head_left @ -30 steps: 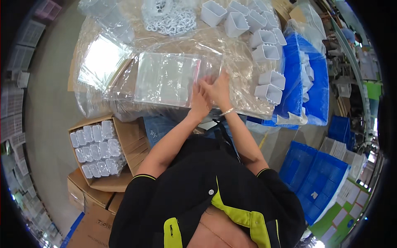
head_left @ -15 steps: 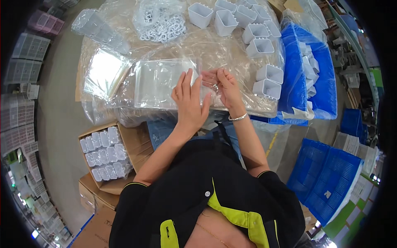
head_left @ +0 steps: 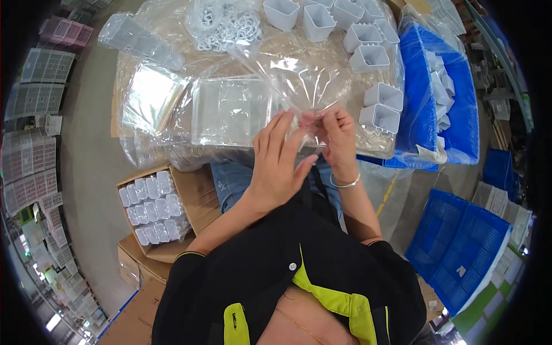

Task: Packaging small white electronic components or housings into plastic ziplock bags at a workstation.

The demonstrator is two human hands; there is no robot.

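Note:
A clear plastic bag (head_left: 305, 83) stretches away from my hands over the table, its near edge gathered at my fingers. My right hand (head_left: 340, 141) is closed, pinching that edge between thumb and fingers. Beside it, my left hand (head_left: 278, 155) has its fingers stretched out and its thumb apart, the fingertips at the bag's near edge. Whether those fingertips press on the film is hard to see. Just left of the hands lies a flat stack of clear bags (head_left: 221, 115). A second, shinier stack of bags (head_left: 150, 95) lies farther left.
Grey-white plastic cups (head_left: 384, 96) stand along the table's right and far side. White plastic hooks or links (head_left: 227, 31) lie in a bag at the back. A blue crate (head_left: 463, 123) holds more cups. A carton (head_left: 192, 195) of wrapped pieces sits below left.
A clear bag has come off the stack and now spreads beyond my hands. Both hands have moved nearer to me, the right one also slightly rightward.

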